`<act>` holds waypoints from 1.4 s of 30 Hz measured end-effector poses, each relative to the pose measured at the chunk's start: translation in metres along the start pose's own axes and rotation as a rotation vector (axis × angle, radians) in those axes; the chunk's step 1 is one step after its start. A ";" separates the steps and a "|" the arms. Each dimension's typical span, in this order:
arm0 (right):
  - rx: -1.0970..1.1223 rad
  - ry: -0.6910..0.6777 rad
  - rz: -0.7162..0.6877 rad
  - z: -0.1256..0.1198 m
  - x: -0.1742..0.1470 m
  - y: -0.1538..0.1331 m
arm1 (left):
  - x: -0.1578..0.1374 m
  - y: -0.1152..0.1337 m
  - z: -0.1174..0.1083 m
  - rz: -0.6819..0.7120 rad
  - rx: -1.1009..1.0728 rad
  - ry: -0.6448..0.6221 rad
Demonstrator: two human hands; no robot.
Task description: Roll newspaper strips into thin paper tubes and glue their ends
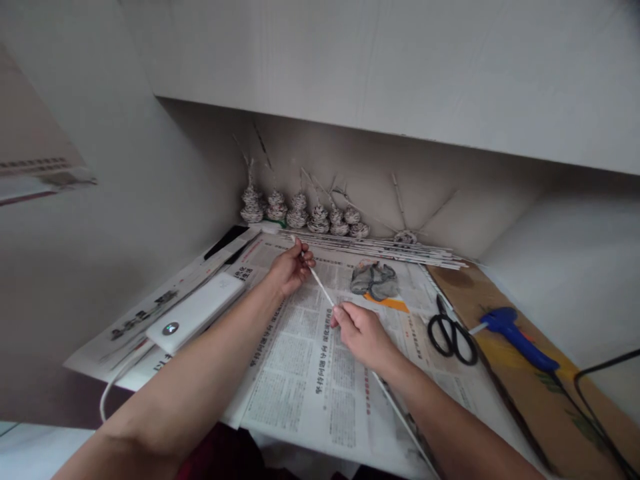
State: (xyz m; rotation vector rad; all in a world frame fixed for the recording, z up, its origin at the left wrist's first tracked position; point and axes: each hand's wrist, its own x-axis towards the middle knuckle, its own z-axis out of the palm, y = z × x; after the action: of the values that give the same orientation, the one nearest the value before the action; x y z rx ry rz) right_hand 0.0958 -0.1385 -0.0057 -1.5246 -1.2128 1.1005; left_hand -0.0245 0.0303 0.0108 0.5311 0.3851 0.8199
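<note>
The slim paper stick was right there mid-table, slanting above the newspaper with both hands on it! The left hand had its fingers curled closed near the far end, the pale tip poking out past them. The right hand, well apart from it and nearer the body, pinched the same stick between thumb and bent fingers.

Over to the surface: a grey cloth lay crumpled on something orange, with black-handled scissors to the right and a blue glue gun on the cardboard. A white power bank sat to the left. Across the back stretched a bundle of paper sticks, then a row of woven gourd shapes, all beneath a pale overhanging panel.
</note>
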 end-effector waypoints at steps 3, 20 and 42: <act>0.334 -0.186 0.105 0.001 -0.003 -0.003 | -0.001 0.001 -0.001 -0.023 -0.064 -0.058; 0.565 -0.400 0.169 0.003 -0.003 -0.001 | -0.004 -0.001 0.006 -0.061 -0.075 -0.021; 0.527 -0.210 0.142 -0.002 0.005 0.002 | -0.009 -0.023 0.009 -0.135 0.064 -0.195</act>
State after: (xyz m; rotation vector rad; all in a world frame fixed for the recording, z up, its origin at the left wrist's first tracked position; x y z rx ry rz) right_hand 0.0992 -0.1346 -0.0078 -1.1188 -0.8578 1.5614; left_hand -0.0121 0.0082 0.0057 0.6322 0.2648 0.6208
